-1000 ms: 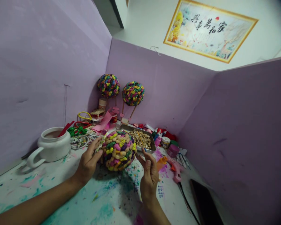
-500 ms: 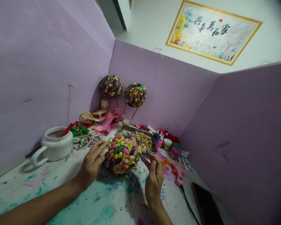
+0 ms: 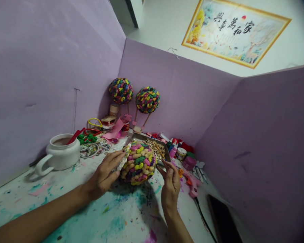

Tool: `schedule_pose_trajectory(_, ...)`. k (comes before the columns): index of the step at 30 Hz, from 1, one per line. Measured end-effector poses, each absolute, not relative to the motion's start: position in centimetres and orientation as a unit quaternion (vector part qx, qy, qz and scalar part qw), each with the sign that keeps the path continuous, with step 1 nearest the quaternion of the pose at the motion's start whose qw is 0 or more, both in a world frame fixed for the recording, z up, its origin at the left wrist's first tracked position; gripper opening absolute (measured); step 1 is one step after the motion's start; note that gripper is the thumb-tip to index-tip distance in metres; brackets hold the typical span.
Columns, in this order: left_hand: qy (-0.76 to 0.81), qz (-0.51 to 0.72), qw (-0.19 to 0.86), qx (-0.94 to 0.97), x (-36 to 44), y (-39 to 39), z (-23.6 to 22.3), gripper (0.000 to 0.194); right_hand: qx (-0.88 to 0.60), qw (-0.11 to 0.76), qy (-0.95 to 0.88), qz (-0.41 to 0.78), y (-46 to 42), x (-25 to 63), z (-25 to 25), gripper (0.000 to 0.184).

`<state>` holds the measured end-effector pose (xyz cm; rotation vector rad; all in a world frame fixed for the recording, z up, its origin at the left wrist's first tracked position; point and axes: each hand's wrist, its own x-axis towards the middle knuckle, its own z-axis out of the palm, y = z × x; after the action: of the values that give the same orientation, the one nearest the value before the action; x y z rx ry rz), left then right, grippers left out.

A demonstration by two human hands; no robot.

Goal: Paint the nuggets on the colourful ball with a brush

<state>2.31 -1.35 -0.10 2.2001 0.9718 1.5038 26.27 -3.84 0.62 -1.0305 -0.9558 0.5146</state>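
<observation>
A ball (image 3: 140, 165) covered in peanut shells sits low over the table in front of me; some shells are painted pink, yellow, green and dark purple, others are bare tan. At its left side my left hand (image 3: 105, 175) is closed on a crumpled, paint-stained tissue (image 3: 122, 162), which rests against the shells. My right hand (image 3: 171, 184), at the ball's right side, pinches a thin yellow-brown paintbrush (image 3: 160, 151) between thumb and fingers. The brush's bristles cannot be made out.
Behind the ball lies a metal tray (image 3: 168, 156) of shell pieces. A white mug (image 3: 64, 157) stands left. Paint jars (image 3: 189, 163), a pink glue gun (image 3: 193, 189) and a dark phone-like slab (image 3: 223, 219) are right. Two finished-looking balls (image 3: 147, 100) stand against the purple wall (image 3: 187, 98).
The ball and both hands have shifted slightly to the right in view, and the camera has tilted a little. Both hands keep their hold.
</observation>
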Motion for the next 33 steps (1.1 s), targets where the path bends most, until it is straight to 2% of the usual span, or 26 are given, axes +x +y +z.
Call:
schedule_pose_trajectory(5,0.356,0.535,0.131,0.755,1.9,-0.7,0.2,0.043,-0.456,0.734,-0.436,0.253,-3.6,26.3,0.6,0.04)
schedule_pose_trajectory(11,0.442,0.611,0.102,0.649,1.8,0.0,1.5,0.039,-0.459,0.731,-0.438,0.251,-3.4,26.4,0.3,0.043)
schedule_pose_trajectory(17,0.476,0.559,0.308,0.605,2.7,0.5,1.0,0.052,-0.451,0.733,-0.436,0.265,-3.4,26.5,0.0,0.039)
schedule_pose_trajectory(20,0.471,0.564,0.34,0.586,2.7,0.5,0.9,0.054,-0.435,0.742,-0.428,0.277,-3.4,26.4,0.0,0.037)
schedule_pose_trajectory(24,0.462,0.577,0.265,0.619,2.4,-0.1,1.4,0.05,-0.428,0.743,-0.421,0.296,-3.4,26.3,-0.1,0.036)
schedule_pose_trajectory(29,0.474,0.528,0.161,0.686,2.3,-0.7,1.6,0.05,-0.456,0.718,-0.421,0.316,-3.2,26.1,-0.2,0.042)
schedule_pose_trajectory(33,0.423,0.484,0.025,0.765,2.2,-0.8,1.1,0.049,-0.451,0.729,-0.451,0.249,-3.4,26.7,1.1,0.04)
